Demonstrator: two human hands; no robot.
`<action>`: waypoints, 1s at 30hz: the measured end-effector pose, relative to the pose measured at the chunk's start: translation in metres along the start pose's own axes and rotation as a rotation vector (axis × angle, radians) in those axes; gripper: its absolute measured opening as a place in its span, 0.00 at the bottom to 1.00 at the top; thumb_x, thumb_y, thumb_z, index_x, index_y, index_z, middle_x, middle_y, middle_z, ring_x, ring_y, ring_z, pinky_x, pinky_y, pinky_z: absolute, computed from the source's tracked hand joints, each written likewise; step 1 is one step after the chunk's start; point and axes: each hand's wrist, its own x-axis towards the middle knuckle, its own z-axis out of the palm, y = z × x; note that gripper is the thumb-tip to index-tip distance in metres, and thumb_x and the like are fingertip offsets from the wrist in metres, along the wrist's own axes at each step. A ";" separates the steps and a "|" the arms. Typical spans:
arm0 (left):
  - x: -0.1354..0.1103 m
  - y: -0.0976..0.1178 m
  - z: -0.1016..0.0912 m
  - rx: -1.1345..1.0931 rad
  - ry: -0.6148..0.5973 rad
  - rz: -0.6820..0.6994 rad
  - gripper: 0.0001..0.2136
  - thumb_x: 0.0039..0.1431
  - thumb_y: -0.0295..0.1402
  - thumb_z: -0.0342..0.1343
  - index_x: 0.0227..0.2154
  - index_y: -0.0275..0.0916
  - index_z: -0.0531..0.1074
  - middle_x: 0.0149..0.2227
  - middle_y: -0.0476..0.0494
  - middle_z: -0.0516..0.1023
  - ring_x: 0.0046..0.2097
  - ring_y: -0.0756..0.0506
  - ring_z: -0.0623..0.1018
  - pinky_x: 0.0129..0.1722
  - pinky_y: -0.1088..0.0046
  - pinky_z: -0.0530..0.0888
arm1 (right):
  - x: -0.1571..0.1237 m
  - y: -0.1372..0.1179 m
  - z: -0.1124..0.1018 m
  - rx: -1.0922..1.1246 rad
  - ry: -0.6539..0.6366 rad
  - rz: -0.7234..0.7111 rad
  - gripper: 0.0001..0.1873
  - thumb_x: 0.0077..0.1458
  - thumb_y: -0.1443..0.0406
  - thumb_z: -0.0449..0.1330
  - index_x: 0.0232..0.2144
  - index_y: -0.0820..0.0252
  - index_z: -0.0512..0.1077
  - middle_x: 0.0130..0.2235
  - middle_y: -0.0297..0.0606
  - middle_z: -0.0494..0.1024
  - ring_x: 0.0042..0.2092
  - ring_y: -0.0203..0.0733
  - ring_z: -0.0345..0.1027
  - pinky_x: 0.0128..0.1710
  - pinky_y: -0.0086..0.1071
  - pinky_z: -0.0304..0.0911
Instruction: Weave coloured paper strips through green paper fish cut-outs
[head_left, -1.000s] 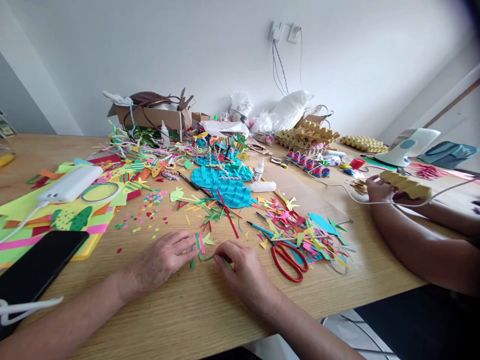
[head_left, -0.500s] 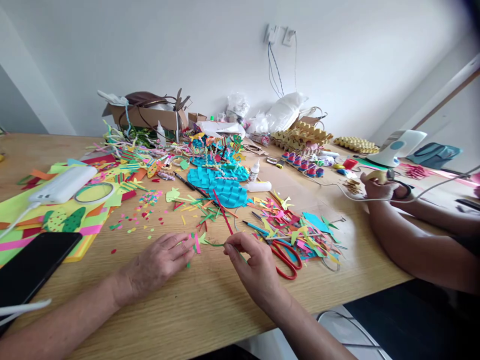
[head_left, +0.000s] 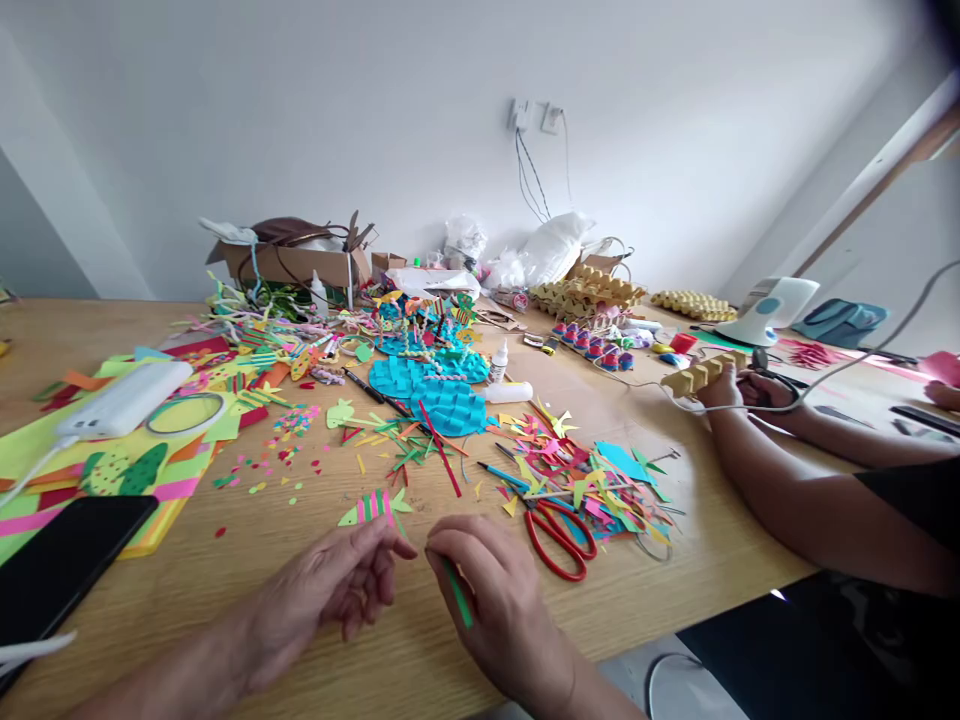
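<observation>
Head view: right hand [head_left: 501,602] pinches a green strip [head_left: 458,596], likely light, limp, easily torn, best held by one end. Left hand [head_left: 341,582], loosely open, is beside the fish [head_left: 371,507].

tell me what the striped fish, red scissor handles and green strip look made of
Striped fish: likely matte paper, flat with cut edges. Red scissor handles: probably plastic, smooth and evenly colored. Green strip: likely matte paper, thin and flat.
</observation>
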 end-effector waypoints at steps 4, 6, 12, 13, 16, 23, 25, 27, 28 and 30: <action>0.009 0.003 0.004 -0.137 0.048 -0.009 0.16 0.51 0.46 0.54 0.32 0.38 0.68 0.23 0.53 0.68 0.23 0.54 0.66 0.18 0.82 0.56 | -0.004 0.002 0.004 -0.080 -0.099 -0.159 0.08 0.56 0.74 0.49 0.34 0.62 0.66 0.32 0.39 0.74 0.31 0.36 0.63 0.31 0.30 0.58; 0.014 0.003 0.004 -0.117 0.068 0.004 0.13 0.49 0.42 0.58 0.28 0.37 0.67 0.21 0.54 0.67 0.21 0.55 0.65 0.18 0.82 0.54 | -0.005 0.003 0.006 -0.114 -0.131 -0.184 0.09 0.57 0.74 0.48 0.34 0.62 0.67 0.31 0.39 0.74 0.30 0.36 0.63 0.31 0.31 0.58; 0.018 0.008 -0.001 -0.058 0.139 0.013 0.13 0.47 0.41 0.59 0.26 0.35 0.66 0.20 0.55 0.66 0.20 0.56 0.63 0.17 0.82 0.52 | -0.002 -0.004 -0.001 -0.132 -0.167 -0.292 0.12 0.58 0.73 0.45 0.33 0.63 0.67 0.29 0.40 0.73 0.28 0.35 0.62 0.29 0.30 0.58; 0.018 0.010 -0.004 -0.046 0.151 0.018 0.14 0.47 0.42 0.59 0.26 0.35 0.67 0.20 0.55 0.66 0.20 0.56 0.62 0.17 0.82 0.53 | -0.001 -0.006 -0.005 -0.114 -0.171 -0.310 0.12 0.58 0.73 0.45 0.33 0.63 0.67 0.29 0.40 0.73 0.28 0.35 0.62 0.28 0.30 0.58; 0.018 0.016 -0.011 -0.030 0.177 0.061 0.15 0.46 0.42 0.59 0.23 0.35 0.65 0.19 0.55 0.65 0.20 0.57 0.62 0.17 0.82 0.52 | 0.000 -0.010 -0.019 -0.024 -0.107 -0.316 0.09 0.57 0.74 0.48 0.35 0.64 0.67 0.30 0.40 0.74 0.28 0.35 0.63 0.28 0.30 0.60; 0.020 0.024 -0.014 -0.111 0.186 0.073 0.13 0.46 0.39 0.60 0.23 0.35 0.65 0.20 0.54 0.67 0.20 0.57 0.62 0.17 0.83 0.53 | 0.004 0.016 -0.020 -0.081 0.019 -0.141 0.10 0.55 0.75 0.53 0.39 0.61 0.65 0.34 0.40 0.73 0.35 0.36 0.65 0.34 0.29 0.61; 0.020 0.024 -0.010 -0.122 0.149 0.070 0.12 0.48 0.38 0.59 0.24 0.36 0.65 0.20 0.54 0.67 0.20 0.57 0.62 0.17 0.82 0.53 | 0.007 0.023 -0.012 -0.203 -0.042 -0.188 0.10 0.56 0.74 0.51 0.41 0.62 0.65 0.35 0.40 0.72 0.35 0.36 0.65 0.33 0.29 0.60; 0.021 0.022 -0.006 -0.119 0.128 0.051 0.11 0.49 0.38 0.59 0.24 0.36 0.65 0.21 0.53 0.67 0.21 0.56 0.63 0.18 0.82 0.54 | 0.011 0.024 -0.006 -0.274 -0.125 -0.275 0.11 0.58 0.72 0.49 0.43 0.62 0.65 0.34 0.39 0.72 0.33 0.36 0.64 0.30 0.29 0.59; 0.022 0.021 -0.004 -0.115 0.124 0.039 0.11 0.49 0.38 0.59 0.24 0.36 0.65 0.21 0.53 0.68 0.21 0.56 0.63 0.19 0.82 0.55 | 0.013 0.023 -0.003 -0.286 -0.156 -0.317 0.11 0.59 0.72 0.48 0.42 0.62 0.66 0.33 0.38 0.72 0.32 0.36 0.63 0.29 0.29 0.57; 0.024 0.018 -0.003 -0.107 0.121 0.023 0.11 0.49 0.38 0.58 0.24 0.36 0.64 0.21 0.54 0.68 0.22 0.56 0.63 0.20 0.82 0.56 | 0.018 0.019 -0.001 -0.291 -0.189 -0.376 0.10 0.60 0.71 0.47 0.39 0.62 0.67 0.30 0.36 0.71 0.30 0.36 0.61 0.28 0.29 0.55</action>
